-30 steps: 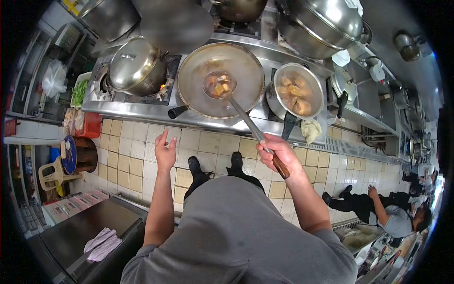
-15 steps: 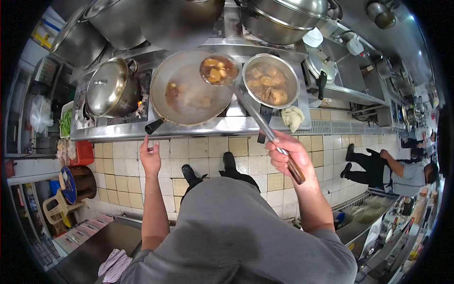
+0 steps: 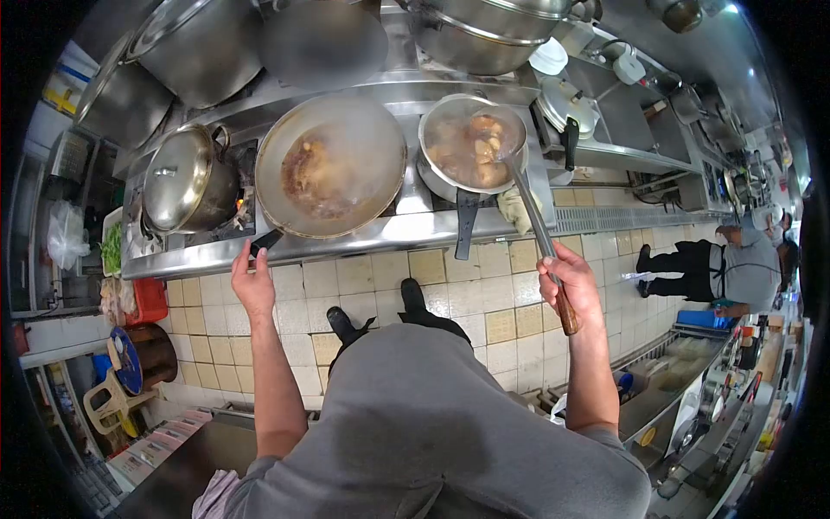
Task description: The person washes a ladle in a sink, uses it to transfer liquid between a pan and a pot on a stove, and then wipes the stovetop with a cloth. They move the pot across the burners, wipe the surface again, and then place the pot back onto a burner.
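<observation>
My right hand is wrapped round the wooden-ended handle of a long metal ladle. The ladle's bowl, holding brown chunks and sauce, is over the pressure cooker pot. Pieces of food in brown liquid show in this pot through steam. Its black handle points toward me. At the stove's front edge, my left hand has thumb and fingers either side of the end of the black handle of a wide pan. Brown sauce steams in the pan.
A lidded pot stands left over a flame. Large pots and a steamer line the back. A pale cloth lies beside the right pot. Another person stands at far right.
The ladle has moved right, from above the pan to over the pot. My left hand has come up to the pan handle. More brown sauce shows in the pan.
</observation>
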The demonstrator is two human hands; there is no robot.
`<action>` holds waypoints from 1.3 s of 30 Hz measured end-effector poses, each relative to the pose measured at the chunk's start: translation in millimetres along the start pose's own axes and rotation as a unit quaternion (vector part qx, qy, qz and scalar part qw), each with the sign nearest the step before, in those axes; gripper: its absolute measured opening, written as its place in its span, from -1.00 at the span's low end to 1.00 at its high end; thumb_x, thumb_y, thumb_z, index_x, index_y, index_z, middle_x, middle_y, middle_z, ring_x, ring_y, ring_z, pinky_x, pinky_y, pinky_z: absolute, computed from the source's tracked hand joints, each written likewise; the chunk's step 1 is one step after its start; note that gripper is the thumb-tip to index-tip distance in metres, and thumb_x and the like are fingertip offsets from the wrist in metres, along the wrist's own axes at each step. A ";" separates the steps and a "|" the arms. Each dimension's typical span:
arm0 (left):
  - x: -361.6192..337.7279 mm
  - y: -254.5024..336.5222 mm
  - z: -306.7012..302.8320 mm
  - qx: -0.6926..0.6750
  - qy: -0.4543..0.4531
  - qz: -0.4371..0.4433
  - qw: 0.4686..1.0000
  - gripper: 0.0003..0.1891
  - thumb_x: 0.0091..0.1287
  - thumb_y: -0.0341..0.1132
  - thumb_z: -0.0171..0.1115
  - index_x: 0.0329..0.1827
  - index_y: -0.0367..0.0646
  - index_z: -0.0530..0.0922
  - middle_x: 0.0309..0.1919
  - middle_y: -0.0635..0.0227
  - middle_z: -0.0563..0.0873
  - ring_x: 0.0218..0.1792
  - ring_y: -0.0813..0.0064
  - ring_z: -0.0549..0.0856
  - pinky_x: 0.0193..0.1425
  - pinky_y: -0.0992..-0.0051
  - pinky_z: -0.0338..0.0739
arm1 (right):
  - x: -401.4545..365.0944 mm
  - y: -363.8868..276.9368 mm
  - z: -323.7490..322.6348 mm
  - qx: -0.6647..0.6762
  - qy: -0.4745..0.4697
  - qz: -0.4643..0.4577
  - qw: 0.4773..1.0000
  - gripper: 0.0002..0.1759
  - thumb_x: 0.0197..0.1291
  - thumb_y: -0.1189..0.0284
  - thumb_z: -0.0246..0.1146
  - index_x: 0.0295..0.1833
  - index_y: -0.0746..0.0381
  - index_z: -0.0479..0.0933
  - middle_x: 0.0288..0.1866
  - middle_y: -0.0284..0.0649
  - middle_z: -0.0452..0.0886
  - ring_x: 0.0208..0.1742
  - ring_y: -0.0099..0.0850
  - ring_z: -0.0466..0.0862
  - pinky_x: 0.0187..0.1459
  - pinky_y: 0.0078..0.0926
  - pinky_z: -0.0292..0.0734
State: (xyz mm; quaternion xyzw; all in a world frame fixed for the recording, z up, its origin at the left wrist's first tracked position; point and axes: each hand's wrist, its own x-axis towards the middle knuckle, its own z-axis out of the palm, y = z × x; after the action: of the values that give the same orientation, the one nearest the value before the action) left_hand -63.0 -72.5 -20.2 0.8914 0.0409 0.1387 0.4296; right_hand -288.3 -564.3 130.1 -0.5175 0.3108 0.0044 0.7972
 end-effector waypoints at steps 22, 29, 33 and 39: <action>9.3 -14.6 -1.6 -0.023 -0.003 0.001 1.000 -0.58 0.31 -0.36 0.48 0.23 -0.21 0.70 -0.11 0.20 0.76 -0.24 0.43 0.64 -0.04 0.45 0.58 | -13.9 10.2 30.9 -0.424 0.128 -0.139 0.886 -0.33 0.30 0.61 0.24 0.54 0.37 0.32 -0.17 -0.30 0.64 -0.33 -0.59 0.56 -0.24 -0.60 0.56; 9.5 -13.5 -4.7 -0.043 -0.007 -0.016 0.999 -0.59 0.30 -0.35 0.48 0.20 -0.24 0.71 -0.14 0.15 0.76 -0.21 0.39 0.67 -0.04 0.42 0.59 | 67.1 79.5 111.6 -0.407 -0.054 -0.248 0.878 -0.33 0.28 0.55 0.26 0.53 0.21 0.37 -0.28 -0.08 0.70 -0.43 -0.37 0.65 -0.30 -0.39 0.59; 10.4 -5.1 -10.3 -0.002 -0.009 -0.010 1.000 -0.57 0.28 -0.31 0.51 0.20 -0.23 0.71 -0.16 0.10 0.77 -0.21 0.32 0.69 -0.04 0.40 0.59 | 114.6 97.5 164.5 -0.464 -0.059 -0.233 0.852 -0.34 0.24 0.48 0.26 0.49 0.25 0.38 -0.19 0.22 0.71 -0.22 0.05 0.76 -0.11 -0.17 0.65; 12.4 -12.3 -9.3 -0.002 0.000 0.002 1.000 -0.56 0.23 -0.27 0.55 0.17 -0.20 0.73 -0.18 0.12 0.77 -0.26 0.31 0.68 -0.06 0.37 0.60 | 171.8 125.0 177.6 -0.460 -0.093 -0.243 0.849 -0.40 0.21 0.50 0.28 0.40 0.32 0.45 -0.14 0.28 0.71 -0.13 0.15 0.75 -0.06 -0.13 0.65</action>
State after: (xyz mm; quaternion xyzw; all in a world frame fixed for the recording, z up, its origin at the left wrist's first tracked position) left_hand -53.2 -55.4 -21.6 0.8905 0.0386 0.1393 0.4314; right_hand -103.6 -413.3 -10.6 -0.8812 0.0618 0.0010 0.4687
